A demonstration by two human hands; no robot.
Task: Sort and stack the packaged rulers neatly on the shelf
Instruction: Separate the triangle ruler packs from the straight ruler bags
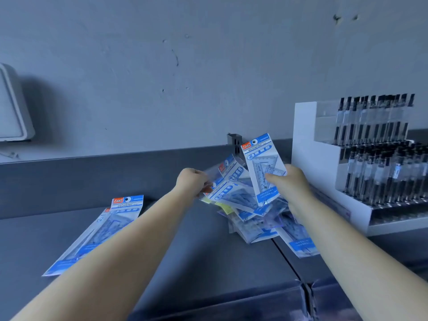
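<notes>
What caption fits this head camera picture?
Right hand lifts a ruler pack while left hand grips another pack above the messy pile.

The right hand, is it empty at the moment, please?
No, the right hand grips an upright ruler pack above the pile.

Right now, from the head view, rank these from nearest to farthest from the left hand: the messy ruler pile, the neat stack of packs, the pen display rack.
1. Messy ruler pile: touching the left hand, just to its right.
2. Neat stack of packs: lower left on the shelf.
3. Pen display rack: far right, beyond the right hand.
</notes>
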